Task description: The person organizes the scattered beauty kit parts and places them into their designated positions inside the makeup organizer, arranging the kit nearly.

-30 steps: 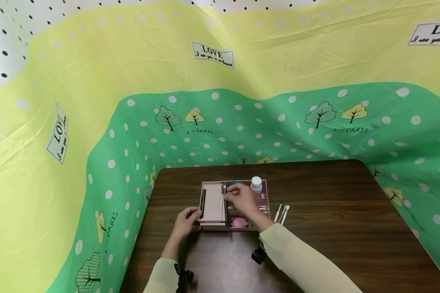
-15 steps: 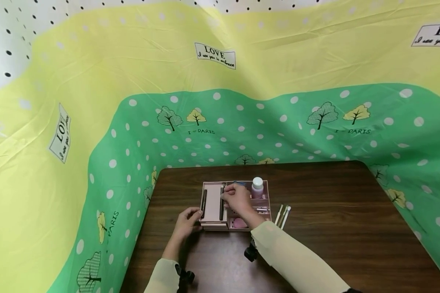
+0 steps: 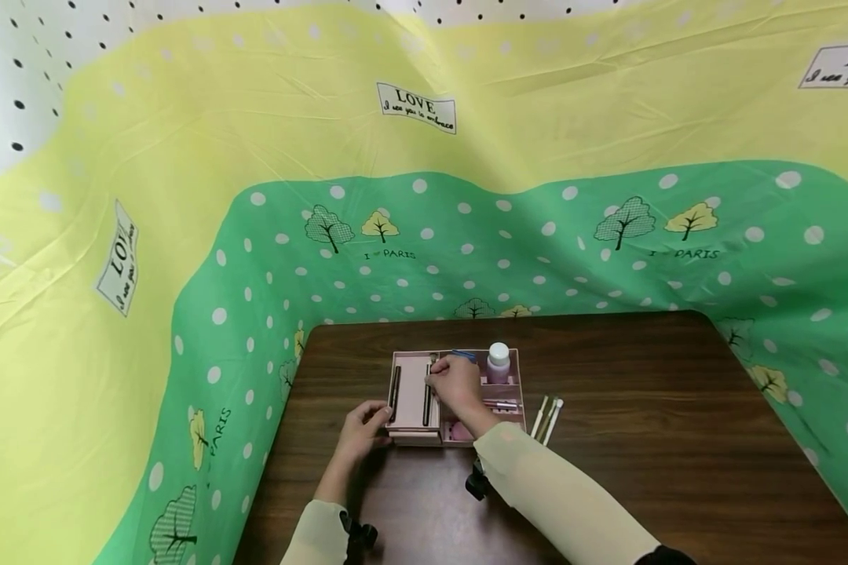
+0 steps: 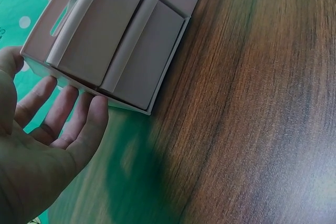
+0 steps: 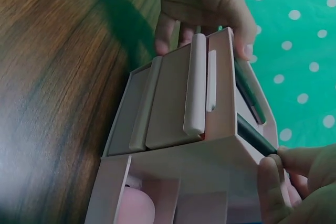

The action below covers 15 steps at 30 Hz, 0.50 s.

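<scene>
In the head view a pink organizer [image 3: 411, 392] with drawers stands on the table. My right hand [image 3: 458, 388] pinches a slim dark makeup brush [image 3: 426, 404] near its upper end; it lies along the right part of the organizer's top, bristles to the back. In the right wrist view the thumb and fingers close on this dark handle [image 5: 256, 136]. A second dark stick [image 3: 394, 392] lies along the top's left edge. My left hand [image 3: 359, 428] touches the organizer's left side. Its fairly straight fingers [image 4: 86, 124] meet the side wall, and the thumb is at the top edge.
Right-hand compartments hold a white-capped bottle [image 3: 498, 365], a pink sponge [image 5: 135, 207] and a small tube-like item [image 3: 502, 406]. A blue item [image 3: 464, 355] shows behind my right hand. Several slim brushes [image 3: 547, 420] lie on the wooden table [image 3: 643, 408], right of the organizer. A patterned curtain [image 3: 523, 259] surrounds it.
My right hand has moved a little left, carrying the makeup brush from the top's right edge inward onto the panel. My left hand stays at the organizer's side.
</scene>
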Available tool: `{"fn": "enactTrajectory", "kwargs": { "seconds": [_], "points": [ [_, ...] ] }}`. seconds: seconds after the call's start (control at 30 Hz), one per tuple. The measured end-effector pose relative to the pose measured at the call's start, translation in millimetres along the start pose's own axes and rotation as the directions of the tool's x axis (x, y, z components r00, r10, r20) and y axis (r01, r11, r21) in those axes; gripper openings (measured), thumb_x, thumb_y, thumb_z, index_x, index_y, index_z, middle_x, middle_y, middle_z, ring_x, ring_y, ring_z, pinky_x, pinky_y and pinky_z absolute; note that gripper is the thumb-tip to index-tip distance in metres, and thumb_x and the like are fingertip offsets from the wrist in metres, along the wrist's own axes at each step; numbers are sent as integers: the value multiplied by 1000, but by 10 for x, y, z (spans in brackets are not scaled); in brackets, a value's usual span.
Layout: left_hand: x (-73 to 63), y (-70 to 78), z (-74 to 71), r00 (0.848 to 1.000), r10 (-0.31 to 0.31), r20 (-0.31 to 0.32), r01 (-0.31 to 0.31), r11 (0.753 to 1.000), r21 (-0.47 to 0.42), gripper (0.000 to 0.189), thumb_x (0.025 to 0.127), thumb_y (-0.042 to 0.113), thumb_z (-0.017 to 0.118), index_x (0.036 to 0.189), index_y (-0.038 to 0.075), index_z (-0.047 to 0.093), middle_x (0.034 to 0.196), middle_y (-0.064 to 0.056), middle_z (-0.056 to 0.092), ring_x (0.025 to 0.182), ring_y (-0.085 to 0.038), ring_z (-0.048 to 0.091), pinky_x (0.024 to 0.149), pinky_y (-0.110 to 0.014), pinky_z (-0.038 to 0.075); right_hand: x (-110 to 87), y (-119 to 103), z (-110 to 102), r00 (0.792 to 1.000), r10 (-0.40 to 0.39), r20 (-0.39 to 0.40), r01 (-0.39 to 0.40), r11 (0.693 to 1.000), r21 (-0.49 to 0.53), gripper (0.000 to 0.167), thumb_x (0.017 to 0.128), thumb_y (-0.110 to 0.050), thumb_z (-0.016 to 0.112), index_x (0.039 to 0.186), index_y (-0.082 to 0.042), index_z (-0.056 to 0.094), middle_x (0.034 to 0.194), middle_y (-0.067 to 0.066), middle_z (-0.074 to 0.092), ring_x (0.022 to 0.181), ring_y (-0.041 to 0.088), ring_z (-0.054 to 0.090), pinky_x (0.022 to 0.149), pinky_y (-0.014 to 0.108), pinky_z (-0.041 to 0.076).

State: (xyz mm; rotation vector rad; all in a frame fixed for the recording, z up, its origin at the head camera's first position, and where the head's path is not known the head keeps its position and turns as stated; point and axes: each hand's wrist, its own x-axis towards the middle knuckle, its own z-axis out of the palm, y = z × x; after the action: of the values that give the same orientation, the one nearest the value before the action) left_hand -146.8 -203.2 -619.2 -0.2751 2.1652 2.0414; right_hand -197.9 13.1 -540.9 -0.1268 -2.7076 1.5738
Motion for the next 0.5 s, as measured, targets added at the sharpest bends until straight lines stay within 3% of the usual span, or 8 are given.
{"fn": "enactTrajectory", "kwargs": {
  "seconds": [0.33,0.5],
  "points": [
    [-23,30,18,1000,8,2,-8,1000,-5,34,98,22,71,121,-4,67,99,-5,64,91,-15,62,72,-41,66,15,8,-19,999,-34,13,34,999,-37,12,80,-7,80,91,-7,77,71,-1,73,46,8,62,56,26,57],
    [-17,14,22,1000,1,-6,-1,1000,-10,33,97,21,71,120,-3,67,98,-5,64,91,-15,62,71,-41,66,-4,55,-18,999,-37,37,36,999,16,13,82,-7,81,93,-4,75,74,1,73,51,10,64,56,26,58]
  ]
}}
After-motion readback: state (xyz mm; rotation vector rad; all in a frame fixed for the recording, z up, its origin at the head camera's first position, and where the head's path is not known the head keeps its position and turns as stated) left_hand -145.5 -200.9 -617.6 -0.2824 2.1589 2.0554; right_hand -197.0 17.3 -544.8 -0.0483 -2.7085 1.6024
